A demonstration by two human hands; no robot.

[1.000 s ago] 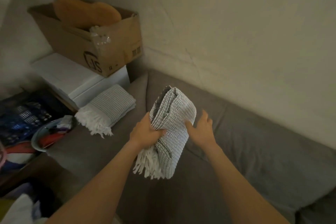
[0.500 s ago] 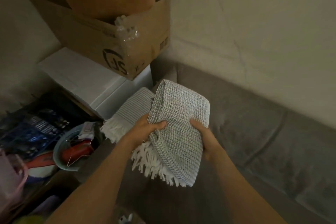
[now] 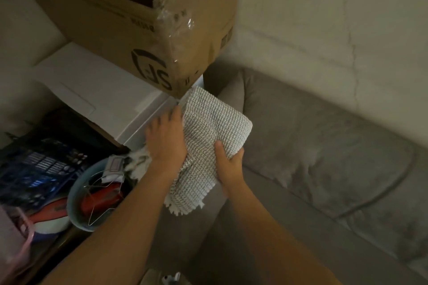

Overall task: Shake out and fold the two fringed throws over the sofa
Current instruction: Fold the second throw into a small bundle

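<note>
Folded throw [image 3: 215,129] at sofa [image 3: 324,150] end, left hand [image 3: 165,143] flat on it, right hand [image 3: 229,164] pinching its edge; white fringe [image 3: 137,162] beside suggests 2 folded, nearly done

"SF", upside down, on cardboard box [image 3: 120,18]

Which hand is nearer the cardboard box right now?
Left. The left hand lies on the folded throw, fingertips just below a corner of the cardboard box; the right hand grips the throw's right edge, farther down.
</note>
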